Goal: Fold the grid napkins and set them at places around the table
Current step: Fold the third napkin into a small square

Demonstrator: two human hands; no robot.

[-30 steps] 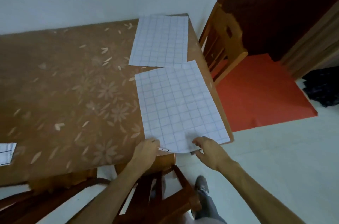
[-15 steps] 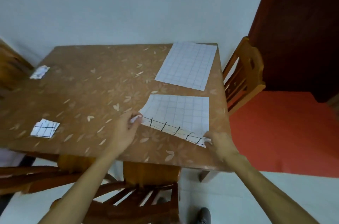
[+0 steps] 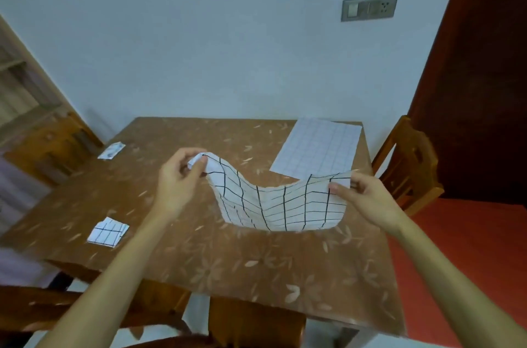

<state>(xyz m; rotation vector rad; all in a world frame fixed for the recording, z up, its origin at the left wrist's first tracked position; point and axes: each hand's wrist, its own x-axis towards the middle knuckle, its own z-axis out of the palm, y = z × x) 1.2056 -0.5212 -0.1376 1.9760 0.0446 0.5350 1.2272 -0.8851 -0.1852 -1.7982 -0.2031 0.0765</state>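
- Progress is looking like roughly half, by my reading.
- Left hand (image 3: 178,179) and right hand (image 3: 368,196) are each pinching a top corner of the lifted napkin (image 3: 279,205), fingers (image 3: 339,186) closing narrow on the cloth.
- It is sagging between them over the right half of the table (image 3: 228,262), its lower edge seemingly resting there.
- One folded napkin (image 3: 107,232) is sitting near the left front edge, and a small blurred one (image 3: 111,150), probably folded too, is lying by the far left edge.
- One flat napkin (image 3: 316,148) is waiting unfolded at the far right corner.
- Folding here is barely starting, and placing is coming after.
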